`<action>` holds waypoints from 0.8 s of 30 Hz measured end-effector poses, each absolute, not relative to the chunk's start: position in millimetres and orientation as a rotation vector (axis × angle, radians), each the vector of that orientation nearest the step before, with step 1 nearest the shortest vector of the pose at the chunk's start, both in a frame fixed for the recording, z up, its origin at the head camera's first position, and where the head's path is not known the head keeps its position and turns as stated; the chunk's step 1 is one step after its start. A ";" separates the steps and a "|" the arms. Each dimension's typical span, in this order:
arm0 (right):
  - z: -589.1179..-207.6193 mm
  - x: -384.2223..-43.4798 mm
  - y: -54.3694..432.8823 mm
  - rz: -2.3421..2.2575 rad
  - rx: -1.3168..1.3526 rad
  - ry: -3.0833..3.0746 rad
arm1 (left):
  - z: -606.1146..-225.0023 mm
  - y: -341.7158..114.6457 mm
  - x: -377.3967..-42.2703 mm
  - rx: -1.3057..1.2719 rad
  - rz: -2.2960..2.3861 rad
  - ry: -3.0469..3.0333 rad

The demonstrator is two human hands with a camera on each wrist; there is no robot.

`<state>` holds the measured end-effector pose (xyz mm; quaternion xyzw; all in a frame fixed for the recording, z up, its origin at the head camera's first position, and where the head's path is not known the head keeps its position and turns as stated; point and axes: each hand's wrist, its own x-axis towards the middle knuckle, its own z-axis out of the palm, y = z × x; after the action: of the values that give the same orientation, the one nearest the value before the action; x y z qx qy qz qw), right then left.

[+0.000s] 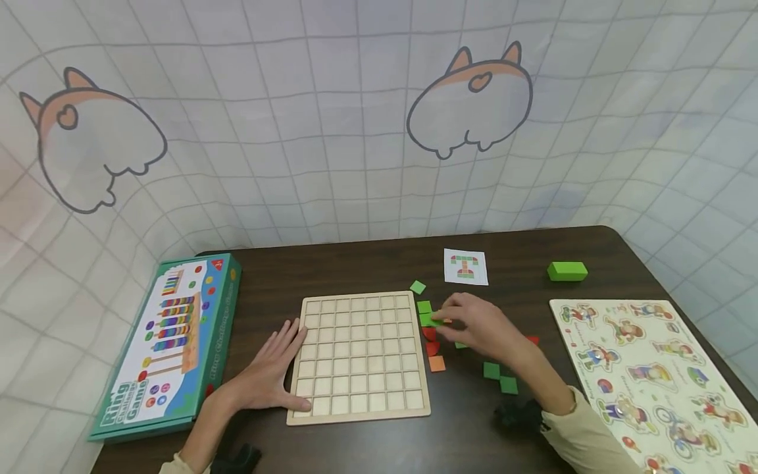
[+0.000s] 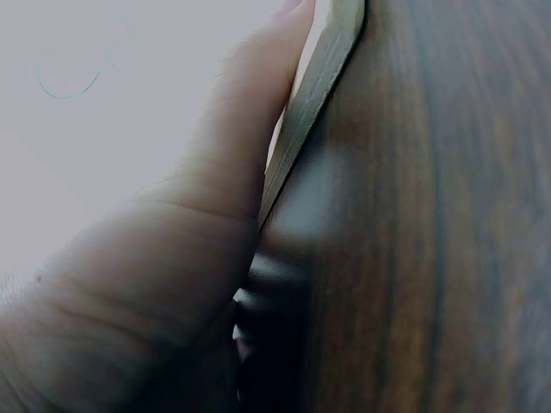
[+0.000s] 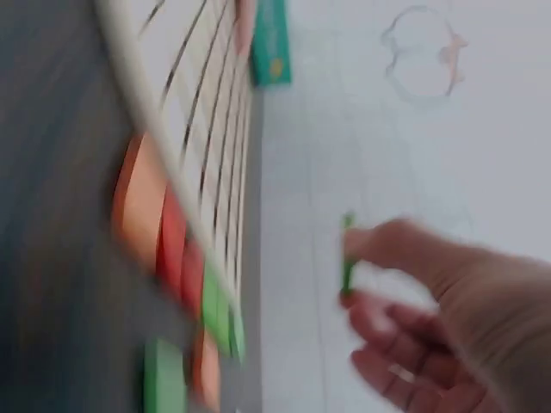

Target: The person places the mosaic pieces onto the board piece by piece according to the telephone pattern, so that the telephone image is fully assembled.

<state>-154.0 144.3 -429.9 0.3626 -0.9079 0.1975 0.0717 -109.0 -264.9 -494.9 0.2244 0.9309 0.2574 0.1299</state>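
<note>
A light wooden grid board [image 1: 358, 355] lies flat on the dark table, its square cells holding no tiles. My left hand [image 1: 269, 368] rests along its left side with fingers spread and straight, the thumb lying over the near-left corner. Just off the board's right side, my right hand [image 1: 482, 326] pinches a thin green square tile [image 3: 348, 277] between thumb and fingertip, raised above the table. Under and around that hand are loose pieces: green squares [image 1: 424, 307], red curved pieces [image 1: 433, 348] and an orange square [image 1: 436, 363]. The right hand partly covers some of them.
A printed card [image 1: 466, 257] with a red, green and orange figure lies beyond the right hand. Farther right sit a green block [image 1: 567, 271] and a picture puzzle board [image 1: 645, 355]. A boxed ring game [image 1: 160, 342] fills the left side. More green tiles [image 1: 491, 370] lie near the right forearm.
</note>
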 end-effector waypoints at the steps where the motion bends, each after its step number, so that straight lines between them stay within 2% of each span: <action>1: -429.2 -151.0 132.7 0.630 1.154 -2.700 | -494.5 -265.7 -108.5 0.648 0.749 2.701; 6: -442.3 -133.9 58.6 0.603 1.578 -2.587 | -493.9 -266.2 -107.8 0.643 0.732 2.702; 9: -450.6 -127.3 26.6 0.470 1.706 -2.546 | -492.9 -265.1 -108.4 0.649 0.714 2.712; 14: -455.7 -123.9 8.8 0.353 1.708 -2.548 | -491.3 -263.1 -109.0 0.643 0.718 2.708; 24: -460.0 -119.3 5.0 0.427 1.722 -2.496 | -492.4 -264.2 -108.3 0.625 0.731 2.692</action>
<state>-119.3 5.0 -460.0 0.5618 -0.8145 0.1393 0.0398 -108.3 -264.2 -492.4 0.2164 0.9323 0.2531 0.1411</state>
